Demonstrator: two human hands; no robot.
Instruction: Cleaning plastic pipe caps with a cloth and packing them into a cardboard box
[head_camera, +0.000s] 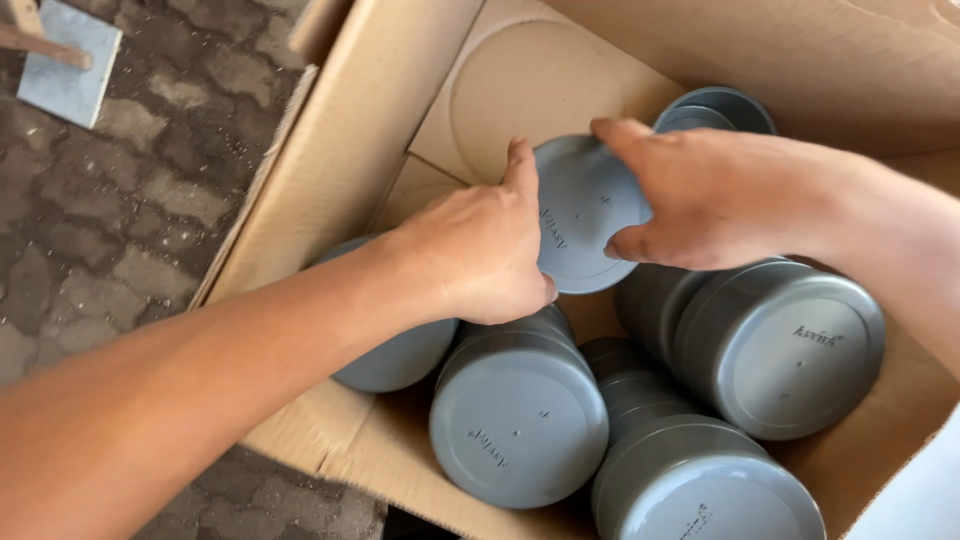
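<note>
Head view showed both hands inside an open cardboard box (330, 150) packed with grey round plastic caps. Left hand (480, 255) and right hand (720, 200) closed from either side on one grey cap (585, 215), thumb and fingertips pressed to its rim, so the grip held that cap between them, flat face up toward the camera. Below the grip lay three more caps: one (515, 415) directly under the left hand, one (780, 345) under the right wrist, one (700, 490) nearer the box edge. Beyond the grip, another cap (715, 108) rested against the box wall. Judged step: lifting out the gripped cap. Next move would need a straight pull clear of neighbouring caps without snagging.
</note>
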